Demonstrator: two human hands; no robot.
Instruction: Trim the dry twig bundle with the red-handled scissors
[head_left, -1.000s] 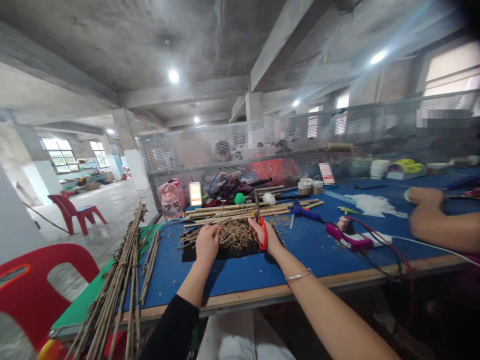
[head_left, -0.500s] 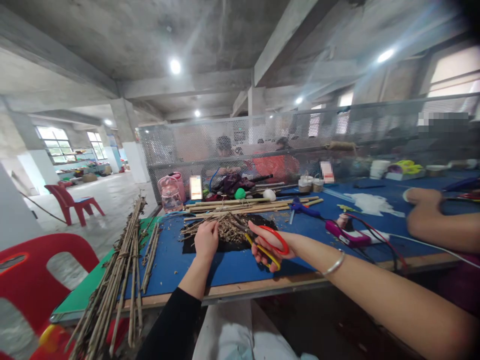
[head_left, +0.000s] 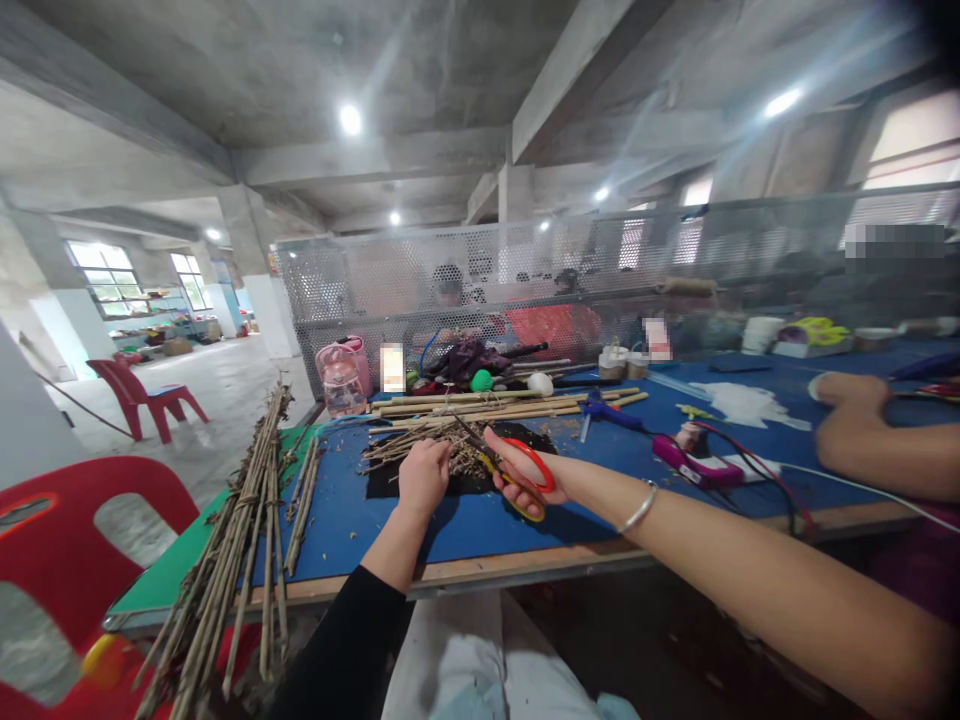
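My right hand (head_left: pixel 516 478) is wrapped round a pair of scissors (head_left: pixel 541 465) with one red and one yellow handle. Their dark blades point up and left over a heap of short cut twigs (head_left: pixel 469 462). Just left of the blades, my left hand (head_left: pixel 422 480) is closed in a pinch; whatever lies between its fingertips is too small or hidden to make out. Thin dry twigs (head_left: pixel 386 448) stick out beyond that hand on the left. Heap and twigs lie on a black cloth (head_left: pixel 384 486) on the blue tabletop (head_left: pixel 341 545).
A long bundle of dry stalks (head_left: pixel 244 530) overhangs the table's left front edge. Pale sticks (head_left: pixel 510 408) lie behind the heap. To the right are a blue glue gun (head_left: pixel 615 413), a purple power strip (head_left: pixel 694 465) with cables, and another person's arm (head_left: pixel 877 440).
My right hand has moved a little left with the scissors, and their handles look closer together. My left hand has shifted slightly right, towards the blades.
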